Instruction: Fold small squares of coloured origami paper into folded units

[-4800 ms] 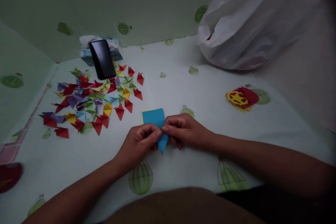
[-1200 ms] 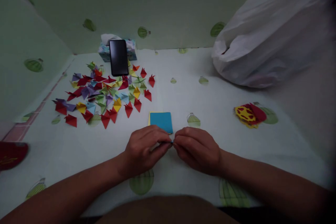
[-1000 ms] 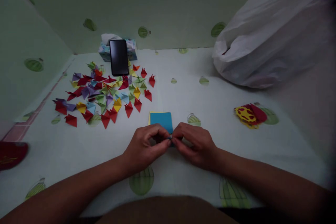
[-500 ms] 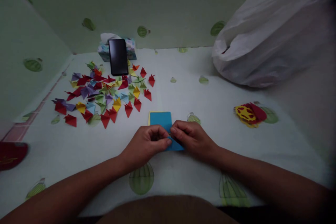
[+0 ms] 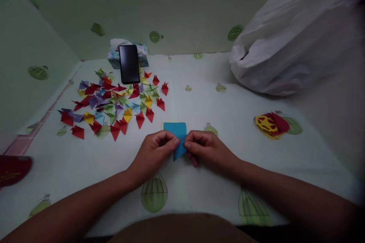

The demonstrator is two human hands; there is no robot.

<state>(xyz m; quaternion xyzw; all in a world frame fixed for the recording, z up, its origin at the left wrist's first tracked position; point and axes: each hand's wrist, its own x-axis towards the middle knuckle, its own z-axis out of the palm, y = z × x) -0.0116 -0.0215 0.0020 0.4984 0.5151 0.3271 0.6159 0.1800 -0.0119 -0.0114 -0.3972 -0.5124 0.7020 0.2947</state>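
Observation:
My left hand (image 5: 155, 152) and my right hand (image 5: 207, 148) meet at the table's middle front. Both pinch a small folded blue paper piece (image 5: 179, 152), its point hanging down between my fingertips. Just behind my hands lies a small stack of square papers (image 5: 174, 128), blue on top with a yellow edge showing. To the left, several folded paper shapes (image 5: 114, 102) in red, purple, yellow, green and blue are scattered over the tablecloth.
A black phone (image 5: 129, 63) leans on a tissue box (image 5: 115, 57) at the back. A big white plastic bag (image 5: 291, 38) fills the right rear. Red and yellow paper cutouts (image 5: 270, 122) lie at right. A red object (image 5: 13, 165) sits at the left edge.
My hands have moved slightly away from me toward the paper stack. The blue piece, half spread under my right hand half a second ago, now hangs as a narrow point between both hands.

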